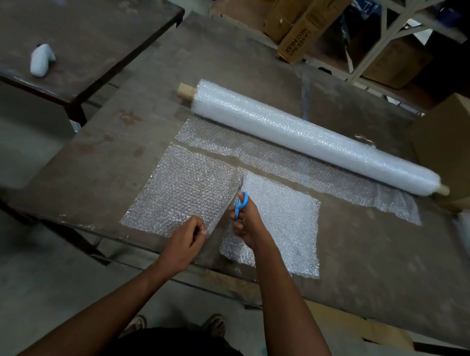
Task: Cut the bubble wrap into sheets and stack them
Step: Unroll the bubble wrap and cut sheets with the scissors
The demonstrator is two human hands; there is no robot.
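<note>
1. You stand in a warehouse or packing room, not a home.
2. The tabletop [263,77] before you is bare, worn and stained, with a second one [80,22] just beside it.
3. Cardboard boxes [300,24] sit stacked behind, and a rack [388,30] holds more.
4. A long roll [314,136] of bubble wrap lies across the tabletop.
5. The floor [26,288] is plain concrete.

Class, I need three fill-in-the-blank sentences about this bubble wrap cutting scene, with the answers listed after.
1. The right hand holds scissors with ____ handles.
2. The left hand pinches the edge of the bubble wrap ____.
3. The roll lies on the ____, beyond the sheet.

Missing words: blue; sheet; table
</note>
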